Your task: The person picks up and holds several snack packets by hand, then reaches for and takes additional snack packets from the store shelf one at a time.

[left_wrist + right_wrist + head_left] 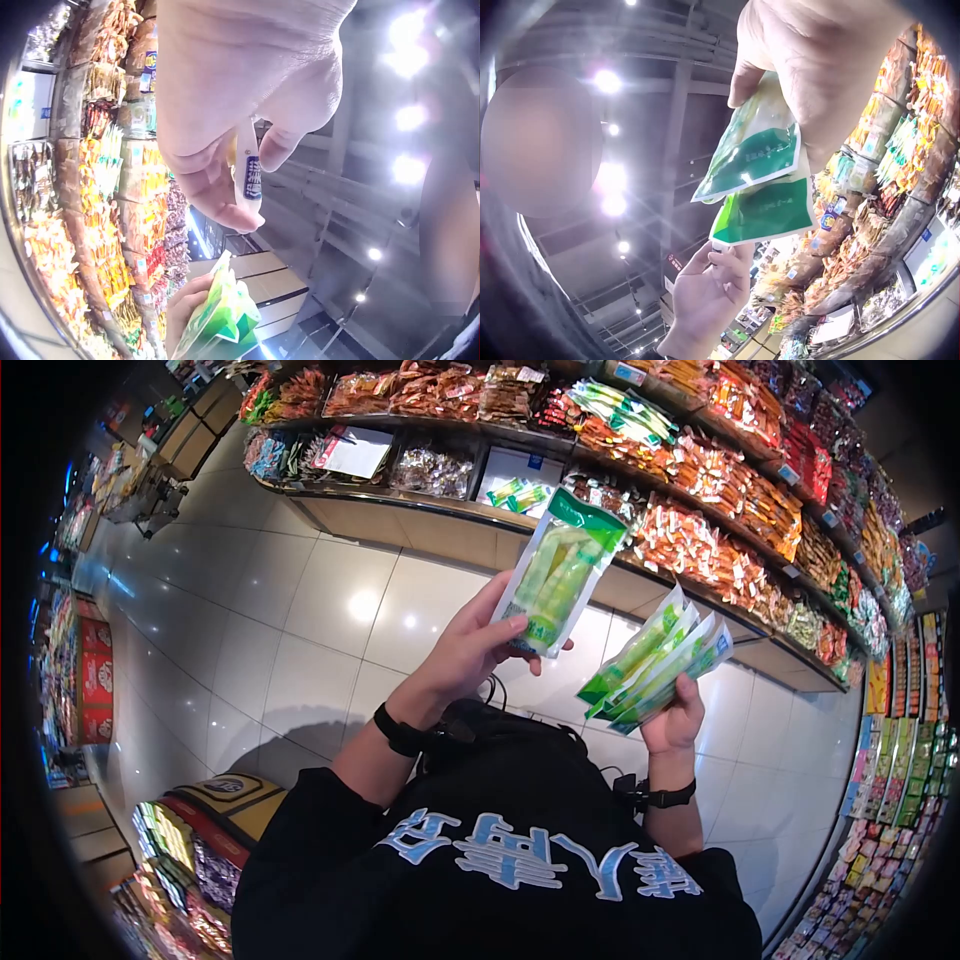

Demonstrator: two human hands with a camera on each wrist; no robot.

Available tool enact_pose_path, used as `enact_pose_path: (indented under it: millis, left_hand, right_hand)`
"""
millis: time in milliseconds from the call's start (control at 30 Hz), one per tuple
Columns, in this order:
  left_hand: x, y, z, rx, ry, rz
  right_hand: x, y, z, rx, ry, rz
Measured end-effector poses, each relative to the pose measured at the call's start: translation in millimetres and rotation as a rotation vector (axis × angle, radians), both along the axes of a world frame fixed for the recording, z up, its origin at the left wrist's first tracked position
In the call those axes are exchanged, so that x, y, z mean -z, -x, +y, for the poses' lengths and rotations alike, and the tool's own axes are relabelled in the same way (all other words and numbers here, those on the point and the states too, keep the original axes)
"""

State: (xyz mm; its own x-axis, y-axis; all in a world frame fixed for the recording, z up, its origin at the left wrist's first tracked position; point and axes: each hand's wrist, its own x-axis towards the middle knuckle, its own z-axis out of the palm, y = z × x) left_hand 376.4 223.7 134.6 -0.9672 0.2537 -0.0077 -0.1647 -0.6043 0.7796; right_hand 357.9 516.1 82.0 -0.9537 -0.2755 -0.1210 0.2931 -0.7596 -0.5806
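In the head view my left hand (470,640) pinches one snack packet (565,575) by its lower left side, thumb on the front. The packet has a green top band and a clear front over long pale-green pieces. My right hand (677,718) grips several similar green-and-white packets (655,660), fanned out in a bunch. In the left wrist view the single packet (250,169) shows edge-on between thumb and fingers. Dark green ends of the bunched packets (761,214) hang from my right hand (817,67) in the right wrist view, with my left hand (709,300) beyond them.
Ahead, a curved tiered shelf (430,505) holds many wrapped snacks. One white-lined bin (520,470) contains a few green packets (518,494). Tiled floor (320,580) lies below my hands. More shelving (900,760) stands at right, and stacked goods (190,850) at lower left.
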Motion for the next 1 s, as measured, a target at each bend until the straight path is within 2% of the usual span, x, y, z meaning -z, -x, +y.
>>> enact_pose_path:
  millis: [133, 333, 667, 833, 1000]
  left_hand:
    - [15, 28, -34, 0.051, -0.243, -0.029]
    - [31, 79, -102, 0.091, 0.018, -0.005]
    - [34, 146, -220, 0.107, 0.125, -0.04]
    - [42, 163, -251, 0.083, 0.219, -0.031]
    - [60, 183, -247, 0.115, 0.437, 0.02]
  right_hand:
    - [6, 21, -33, 0.03, -0.029, -0.016]
    - [14, 63, -106, 0.066, -0.068, -0.072]
    - [12, 145, -236, 0.008, -0.092, -0.068]
    - [16, 172, -269, 0.013, -0.082, -0.063]
    - [26, 194, -280, 0.028, -0.004, -0.123]
